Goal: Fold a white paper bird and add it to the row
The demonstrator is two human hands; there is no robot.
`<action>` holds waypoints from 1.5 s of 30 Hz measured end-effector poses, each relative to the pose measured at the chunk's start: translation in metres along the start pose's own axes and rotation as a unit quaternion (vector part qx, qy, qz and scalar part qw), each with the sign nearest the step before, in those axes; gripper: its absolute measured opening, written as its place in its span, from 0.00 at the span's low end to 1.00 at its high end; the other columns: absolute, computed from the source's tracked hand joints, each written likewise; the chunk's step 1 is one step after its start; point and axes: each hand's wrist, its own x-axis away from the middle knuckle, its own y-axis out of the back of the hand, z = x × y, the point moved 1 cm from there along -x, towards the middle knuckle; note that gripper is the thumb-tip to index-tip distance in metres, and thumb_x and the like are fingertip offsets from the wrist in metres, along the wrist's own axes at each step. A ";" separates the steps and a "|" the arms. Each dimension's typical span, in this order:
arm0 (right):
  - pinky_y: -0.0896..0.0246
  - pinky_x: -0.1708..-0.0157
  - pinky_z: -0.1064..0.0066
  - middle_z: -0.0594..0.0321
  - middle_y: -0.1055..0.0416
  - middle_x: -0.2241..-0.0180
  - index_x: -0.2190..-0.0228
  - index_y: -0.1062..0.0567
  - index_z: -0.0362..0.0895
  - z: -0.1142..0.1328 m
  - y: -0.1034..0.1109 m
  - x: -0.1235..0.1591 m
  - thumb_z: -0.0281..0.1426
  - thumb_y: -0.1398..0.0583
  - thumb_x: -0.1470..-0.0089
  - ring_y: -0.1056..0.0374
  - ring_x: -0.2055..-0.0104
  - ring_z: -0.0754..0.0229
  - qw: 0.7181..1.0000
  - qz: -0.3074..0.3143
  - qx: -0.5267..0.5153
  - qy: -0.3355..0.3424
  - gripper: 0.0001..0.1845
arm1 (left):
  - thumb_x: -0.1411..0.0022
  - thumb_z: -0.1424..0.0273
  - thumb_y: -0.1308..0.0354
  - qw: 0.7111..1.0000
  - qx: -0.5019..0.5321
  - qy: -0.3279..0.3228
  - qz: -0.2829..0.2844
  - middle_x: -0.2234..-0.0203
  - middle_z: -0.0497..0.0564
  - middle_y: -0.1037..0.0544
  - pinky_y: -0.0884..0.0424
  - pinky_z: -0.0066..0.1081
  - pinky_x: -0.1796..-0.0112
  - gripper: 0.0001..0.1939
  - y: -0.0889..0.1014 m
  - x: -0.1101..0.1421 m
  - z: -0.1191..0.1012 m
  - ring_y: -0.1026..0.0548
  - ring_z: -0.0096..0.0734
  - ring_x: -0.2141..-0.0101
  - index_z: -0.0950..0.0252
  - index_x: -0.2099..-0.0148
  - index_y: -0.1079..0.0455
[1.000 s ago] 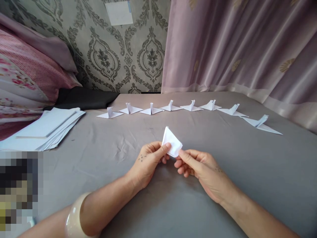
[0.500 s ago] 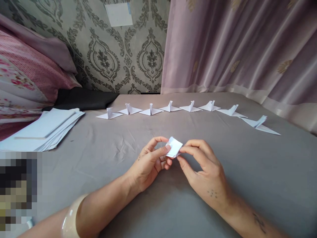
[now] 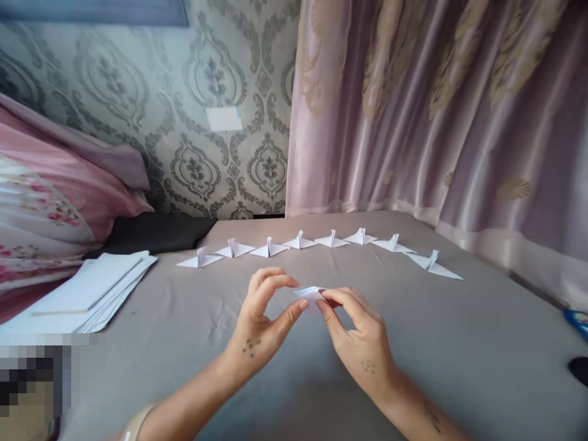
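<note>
A small folded piece of white paper (image 3: 312, 294) is held up over the grey cloth, nearly edge-on to my view. My right hand (image 3: 362, 334) pinches its right side between thumb and fingers. On the left side, the thumb of my left hand (image 3: 264, 321) presses the paper's near edge, and the index fingertip is close to its left corner. The other fingers of that hand curl above. Beyond my hands, several white folded-paper birds (image 3: 269, 248) stand in a curved row, wings spread.
On the left lies a stack of white paper (image 3: 87, 288) beside a dark folded cloth (image 3: 156, 233). Pink floral fabric (image 3: 50, 202) hangs behind it. A grey cloth (image 3: 459, 343) covers the surface. Blue and black objects (image 3: 579, 346) show at the right edge.
My view has tilted upward. The folded paper has turned from showing its broad face to nearly edge-on. My left fingers have lifted and shifted from around the paper to its left corner.
</note>
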 end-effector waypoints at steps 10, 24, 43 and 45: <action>0.34 0.60 0.65 0.63 0.26 0.66 0.63 0.27 0.48 0.035 0.032 -0.065 0.23 0.42 0.43 0.30 0.62 0.59 0.994 -0.081 0.005 0.074 0.09 | 0.38 0.67 0.39 0.998 -0.007 -0.064 -0.023 0.69 0.48 0.23 0.39 0.36 0.56 0.03 0.002 -0.059 -0.043 0.29 0.36 0.63 0.59 0.64 0.29; 0.34 0.58 0.69 0.63 0.26 0.64 0.60 0.24 0.47 0.039 0.021 -0.110 0.22 0.41 0.43 0.30 0.61 0.63 0.980 -0.170 0.008 0.098 0.11 | 0.40 0.70 0.38 0.989 0.119 -0.035 -0.083 0.67 0.49 0.21 0.34 0.32 0.61 0.04 -0.005 -0.104 -0.051 0.28 0.32 0.65 0.60 0.62 0.22; 0.37 0.61 0.75 0.69 0.30 0.66 0.65 0.24 0.52 0.030 0.013 -0.105 0.33 0.42 0.40 0.32 0.62 0.66 0.990 -0.093 -0.077 -0.077 0.05 | 0.40 0.68 0.38 0.980 0.187 0.001 -0.072 0.69 0.48 0.26 0.36 0.33 0.59 0.03 -0.014 -0.102 -0.027 0.30 0.32 0.64 0.60 0.66 0.25; 0.37 0.63 0.75 0.68 0.31 0.65 0.65 0.25 0.52 0.028 0.013 -0.105 0.34 0.42 0.40 0.33 0.63 0.66 0.991 -0.086 -0.064 -0.075 0.05 | 0.40 0.68 0.37 0.980 0.183 -0.009 -0.078 0.66 0.49 0.28 0.36 0.34 0.56 0.02 -0.012 -0.101 -0.027 0.31 0.33 0.60 0.60 0.66 0.25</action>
